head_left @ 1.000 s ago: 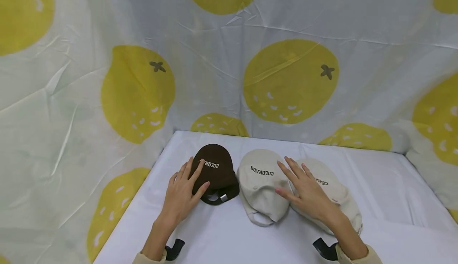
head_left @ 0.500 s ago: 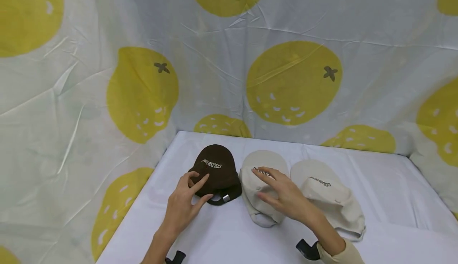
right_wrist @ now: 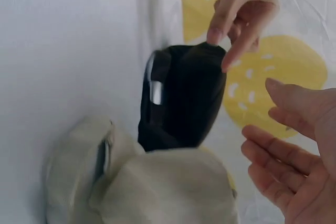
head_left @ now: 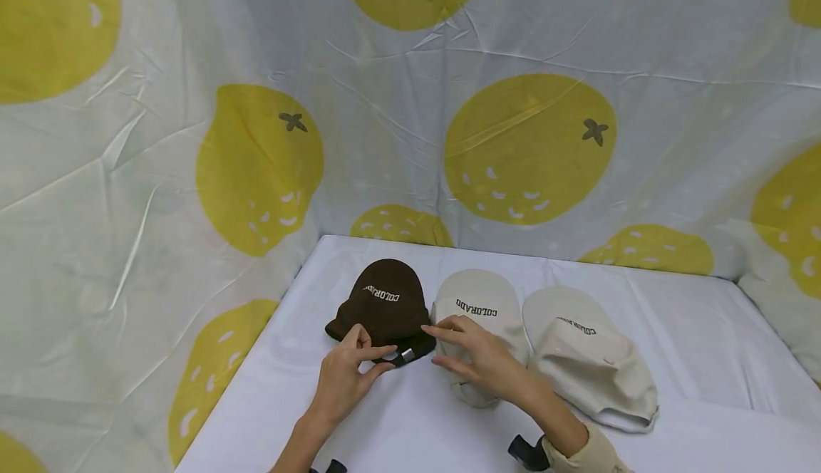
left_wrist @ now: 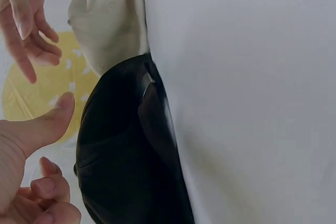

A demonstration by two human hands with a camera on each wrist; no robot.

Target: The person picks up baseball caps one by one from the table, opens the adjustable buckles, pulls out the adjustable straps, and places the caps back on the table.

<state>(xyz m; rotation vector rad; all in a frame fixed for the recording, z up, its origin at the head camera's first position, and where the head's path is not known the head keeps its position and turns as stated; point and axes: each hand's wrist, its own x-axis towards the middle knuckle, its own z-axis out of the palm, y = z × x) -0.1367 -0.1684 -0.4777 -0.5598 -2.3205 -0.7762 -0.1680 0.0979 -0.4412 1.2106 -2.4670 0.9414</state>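
A dark brown cap point(head_left: 388, 302) with white "COLORADO" lettering lies at the left of the row, its metal strap buckle point(right_wrist: 156, 93) facing the person. My left hand point(head_left: 346, 373) hovers by the cap's near edge, thumb and index finger apart and other fingers bent, holding nothing. Over the near right side of that cap is my right hand point(head_left: 484, 359), fingers extended with a gap to the thumb. Partly behind the right hand lies a cream cap point(head_left: 477, 291) with dark "COLORADO" lettering. Another cream cap point(head_left: 590, 359) rests to its right, its back opening toward the near side.
All the caps lie on a white-covered table point(head_left: 693, 359). A white curtain point(head_left: 385, 138) printed with yellow lemons hangs behind and along the left side. Black mounts point(head_left: 529, 451) sit at the wrists.
My right hand has moved left from the right cream cap, across the middle one, to the brown cap. My left hand has drawn back toward the brown cap's near edge, its fingers bending more.
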